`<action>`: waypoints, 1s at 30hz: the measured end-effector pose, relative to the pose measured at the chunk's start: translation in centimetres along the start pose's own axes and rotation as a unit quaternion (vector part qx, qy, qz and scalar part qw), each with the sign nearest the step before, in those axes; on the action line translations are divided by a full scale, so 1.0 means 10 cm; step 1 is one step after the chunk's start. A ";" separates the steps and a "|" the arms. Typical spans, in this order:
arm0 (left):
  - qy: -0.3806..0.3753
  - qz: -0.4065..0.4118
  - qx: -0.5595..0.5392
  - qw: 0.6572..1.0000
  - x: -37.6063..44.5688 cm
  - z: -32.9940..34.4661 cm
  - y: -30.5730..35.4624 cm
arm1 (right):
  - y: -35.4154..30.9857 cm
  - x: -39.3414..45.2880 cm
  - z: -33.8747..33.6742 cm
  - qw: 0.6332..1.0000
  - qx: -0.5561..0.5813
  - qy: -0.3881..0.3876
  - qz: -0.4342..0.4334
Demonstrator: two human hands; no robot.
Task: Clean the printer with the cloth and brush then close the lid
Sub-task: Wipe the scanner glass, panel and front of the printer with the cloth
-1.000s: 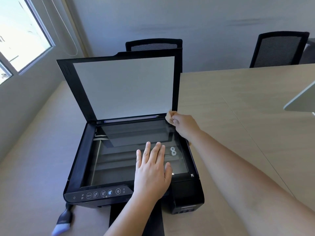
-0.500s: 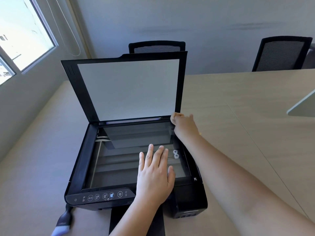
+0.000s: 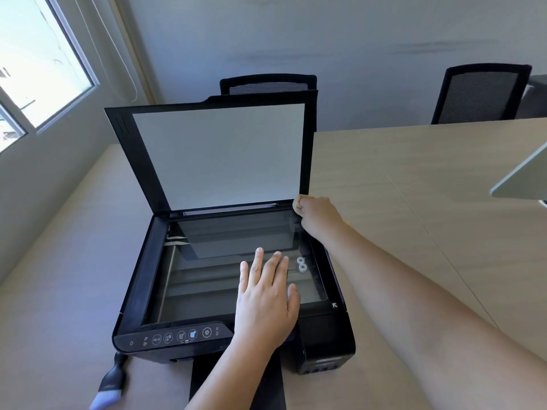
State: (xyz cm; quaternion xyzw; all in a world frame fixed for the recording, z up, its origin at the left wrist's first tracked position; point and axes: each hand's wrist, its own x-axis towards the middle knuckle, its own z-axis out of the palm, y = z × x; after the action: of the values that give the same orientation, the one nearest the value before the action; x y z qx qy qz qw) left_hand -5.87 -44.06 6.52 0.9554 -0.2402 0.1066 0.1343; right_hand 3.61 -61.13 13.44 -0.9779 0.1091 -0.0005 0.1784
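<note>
Brush (image 3: 108, 385) left of printer (image 3: 139, 294), chairs (image 3: 268, 83) behind raised lid (image 3: 217, 156)

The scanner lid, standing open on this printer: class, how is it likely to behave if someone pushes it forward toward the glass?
The scanner lid is a flat, thin panel joined along its back edge, so it would probably swing down rigidly rather than flex. It looks light for its size and may drop quickly. The left hand lies flat on the glass underneath, so it could get caught.

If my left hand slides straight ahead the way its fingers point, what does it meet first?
Likely more scanner glass, then the raised lid near its hinge. The left hand lies flat, fingers pointing toward the lid. Nothing else shows in that line, though depth is uncertain.
</note>
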 end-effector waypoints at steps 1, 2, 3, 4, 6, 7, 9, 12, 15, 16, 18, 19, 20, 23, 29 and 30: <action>-0.001 -0.002 0.000 1.000 0.00 0.00 0.00 | 0.01 -0.05 0.00 1.000 -0.012 -0.002 -0.004; -0.002 -0.003 -0.001 1.000 0.00 0.00 0.00 | 0.04 -0.15 0.01 1.000 -0.021 -0.002 -0.003; -0.004 -0.003 0.000 1.000 0.00 0.00 0.00 | 0.05 -0.28 0.02 1.000 -0.019 0.002 -0.006; -0.005 -0.002 0.001 1.000 -0.01 0.00 0.00 | 0.08 -0.44 0.03 1.000 -0.014 0.005 -0.008; -0.011 -0.004 0.003 1.000 0.00 0.00 0.00 | 0.15 -0.78 0.08 1.000 -0.002 -0.004 -0.005; -0.015 -0.006 0.003 1.000 0.00 0.00 0.00 | 0.16 -0.96 0.10 1.000 0.004 -0.015 0.002; -0.021 -0.007 0.002 1.000 0.00 0.00 0.00 | 0.22 -1.30 0.18 0.999 0.006 -0.037 0.013; -0.027 -0.011 -0.011 1.000 0.01 -0.04 -0.01 | 0.31 -1.78 0.23 0.999 0.006 -0.053 0.010; -0.018 -0.017 -0.036 0.999 -0.02 -0.14 -0.03 | 0.44 -2.17 0.41 0.997 0.053 -0.003 -0.052; -0.011 -0.021 -0.044 0.999 -0.02 -0.18 -0.05 | 0.49 -2.25 0.52 0.995 0.057 0.024 -0.083; 0.001 -0.032 -0.049 0.998 -0.09 -0.27 -0.14 | 0.47 -2.37 0.75 0.989 0.071 0.068 -0.113; 0.005 -0.039 -0.047 0.998 -0.13 -0.31 -0.21 | 0.39 -2.39 0.83 0.988 0.074 0.070 -0.112; 0.006 -0.048 -0.045 0.998 -0.18 -0.33 -0.28 | 0.28 -2.39 0.90 0.988 0.068 0.070 -0.116; 0.007 -0.079 -0.047 0.996 -0.33 -0.38 -0.48 | -0.07 -2.27 0.95 0.985 0.013 0.086 -0.147; 0.045 -0.112 -0.056 0.991 -0.59 -0.52 -0.87 | 0.31 -2.26 0.79 0.988 0.037 0.125 -0.079; 0.049 -0.122 -0.057 0.990 -0.63 -0.54 -0.95 | 0.34 -2.33 0.81 0.988 0.047 0.133 -0.068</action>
State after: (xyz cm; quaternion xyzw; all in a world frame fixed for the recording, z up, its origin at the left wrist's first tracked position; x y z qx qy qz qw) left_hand -7.41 -31.68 7.94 0.9620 -0.1210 0.1221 0.2122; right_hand -19.58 -56.42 5.52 -0.9648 0.0654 -0.1474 0.2076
